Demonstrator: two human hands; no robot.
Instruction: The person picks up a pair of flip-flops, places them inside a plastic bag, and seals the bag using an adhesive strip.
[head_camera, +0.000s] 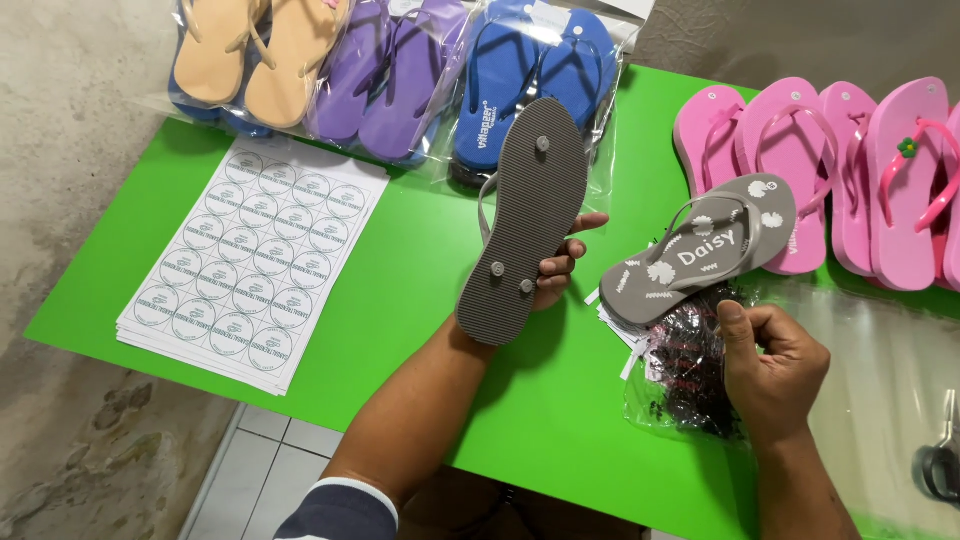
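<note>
Left hand (555, 270) grips a grey flip-flop (523, 220) sole-up above the green table (420, 290), exposing its strap plugs, while the right hand (770, 365) pinches into a clear bag of small dark pieces (685, 375) beside the matching flip-flop (700, 248).

Two grey flip-flops (523, 222), five pink ones (905, 180).

Left forearm reaches up from the lower edge, bare below a striped sleeve; left hand (556, 268) is raised, fingers curled in a closed grip, thumb out to the right. Right hand (770, 365) sits lower, knuckles up, thumb and fingertips pinched together.
</note>
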